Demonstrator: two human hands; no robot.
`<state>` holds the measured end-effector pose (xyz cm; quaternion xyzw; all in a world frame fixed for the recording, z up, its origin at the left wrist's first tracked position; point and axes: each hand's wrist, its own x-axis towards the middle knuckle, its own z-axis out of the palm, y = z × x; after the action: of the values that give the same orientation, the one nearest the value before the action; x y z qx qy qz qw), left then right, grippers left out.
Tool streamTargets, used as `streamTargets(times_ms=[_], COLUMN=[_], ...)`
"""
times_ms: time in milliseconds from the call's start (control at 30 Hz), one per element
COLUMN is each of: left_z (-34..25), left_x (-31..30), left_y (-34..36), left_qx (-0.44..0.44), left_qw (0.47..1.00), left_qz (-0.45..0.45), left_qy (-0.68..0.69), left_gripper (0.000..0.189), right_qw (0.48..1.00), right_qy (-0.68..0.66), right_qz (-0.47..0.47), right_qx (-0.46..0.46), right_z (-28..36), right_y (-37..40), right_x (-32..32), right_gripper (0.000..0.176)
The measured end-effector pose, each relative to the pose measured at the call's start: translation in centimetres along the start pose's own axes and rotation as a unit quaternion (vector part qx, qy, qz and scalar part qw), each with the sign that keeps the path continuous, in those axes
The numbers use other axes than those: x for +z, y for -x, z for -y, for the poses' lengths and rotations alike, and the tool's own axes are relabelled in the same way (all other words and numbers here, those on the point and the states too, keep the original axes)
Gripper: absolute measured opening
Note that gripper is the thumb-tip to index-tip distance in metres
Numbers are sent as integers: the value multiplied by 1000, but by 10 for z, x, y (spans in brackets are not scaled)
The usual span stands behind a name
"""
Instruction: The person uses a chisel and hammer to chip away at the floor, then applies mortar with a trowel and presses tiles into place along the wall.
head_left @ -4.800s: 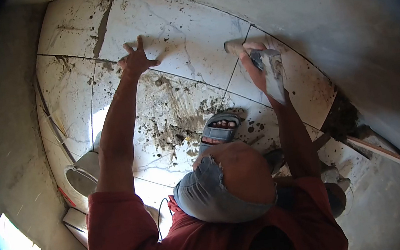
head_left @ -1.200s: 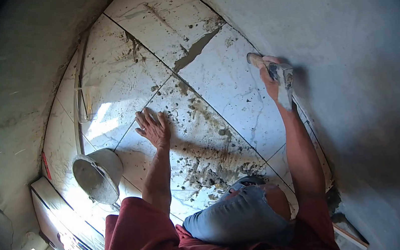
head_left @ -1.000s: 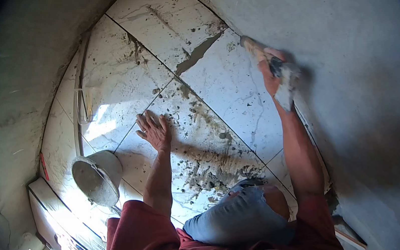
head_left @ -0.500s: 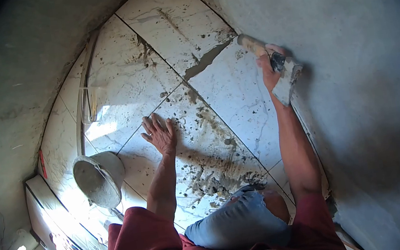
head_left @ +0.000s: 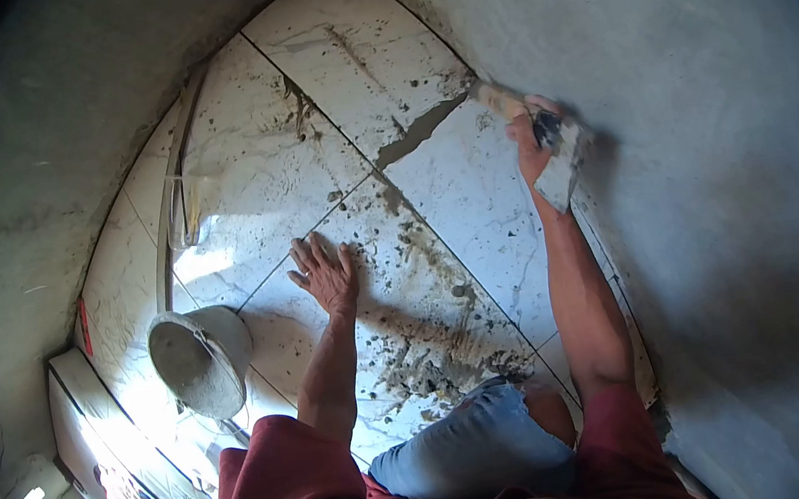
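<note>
From the wearer's head view, I see the left hand (head_left: 328, 279) spread flat on a tile (head_left: 279, 334), gripping nothing, just right of the bucket (head_left: 232, 340). Well beyond the bucket, up and right, the right hand (head_left: 529, 148) is closed round a trowel (head_left: 559, 176), beside the wall (head_left: 694, 110). Mortar crumbs (head_left: 428, 375) lie lower, to the bucket's right.

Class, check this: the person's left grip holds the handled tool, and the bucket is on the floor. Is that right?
Not quite: in the head view, the right grip holds the handled tool; the left grip is spread on the floor. The bucket is on the floor, as stated.
</note>
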<state>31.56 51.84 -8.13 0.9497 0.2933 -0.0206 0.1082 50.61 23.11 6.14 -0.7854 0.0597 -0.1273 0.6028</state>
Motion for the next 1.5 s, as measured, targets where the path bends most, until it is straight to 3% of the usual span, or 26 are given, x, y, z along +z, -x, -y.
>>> streamTargets(times_ms=[67, 133, 167, 233, 267, 300, 367, 433, 500, 667, 767, 833, 900, 967, 1033, 1067, 1100, 1167, 1267, 1367, 1500], left_z=[2, -1, -3, -2, 1, 2, -3, -3, -1, -4, 0, -1, -4, -6, -1, -3, -4, -4, 1, -2, -2], left_x=[1, 0, 1, 0, 0, 0, -1, 0, 2, -2, 2, -2, -2, -2, -1, -3, -3, -2, 1, -2, -1], left_y=[3, 0, -4, -1, 4, 5, -1, -1, -1, 0, 0, 3, 0, -3, 0, 1, 0, 0, -1, 0, 0], left_qx=[9, 11, 14, 0, -3, 0, 12, -7, -10, -2, 11, 8, 5, -13, 13, 1, 4, 3, 9, 6, 8], left_qw=[1000, 1000, 1000, 1000, 1000, 1000, 1000, 1000, 1000, 1000, 1000, 1000, 1000, 1000, 1000, 1000, 1000, 1000, 1000, 1000, 1000], left_qz=[-6, -9, -13, -3, 3, 1, -10, 1, -2, -5, -16, -11, -8, 3, -17, -2, -5, -5, -9, -8, -9], left_qy=[5, 4, 7, 9, 5, 9, 20, 10, 9, 2, 5, 16, 5, -1, 17, 7, 9, -1, 11, 9, 4], left_gripper=[64, 65, 65, 65, 65, 65, 66, 67, 67, 65, 66, 66, 66, 66, 65, 65, 65, 64, 65, 65, 65], right_qw=[998, 981, 981, 989, 999, 999, 990, 980, 986, 996, 1000, 998, 993, 997, 998, 996, 968, 997, 999, 996, 998], right_qy=[30, 103, 103, 52, -43, -41, 77, 92, 127, 50, 21, -37, 68, 42, -54, -49, 82, 36, 2, 33, -3], right_qz=[46, 85, 81, 67, 18, 18, 52, 43, 61, 47, 13, -24, 56, 36, -16, -14, 17, 65, 30, 71, 49], right_qx=[-26, -139, -144, -119, -17, -12, -106, -171, -88, -59, -2, -39, -76, -55, -39, -79, -238, 18, -26, -43, -41], right_z=[-31, -18, -11, -1, 2, -9, -32, -15, -6, -49, 0, -25, -32, -38, -1, -7, -20, -30, 6, -30, -3], right_y=[-3, -5, -8, -7, 1, 4, -4, -7, -5, -5, 5, 5, -5, -11, 1, 1, -7, -13, -2, -1, 4], right_x=[1, -5, -8, -6, 1, 0, 0, -8, -12, -8, -8, -3, -8, -3, 0, 2, -3, 0, 5, 13, 10], right_gripper=[24, 23, 23, 24, 23, 23, 22, 22, 23, 23, 22, 23, 23, 22, 19, 17, 18, 21, 23, 21, 21])
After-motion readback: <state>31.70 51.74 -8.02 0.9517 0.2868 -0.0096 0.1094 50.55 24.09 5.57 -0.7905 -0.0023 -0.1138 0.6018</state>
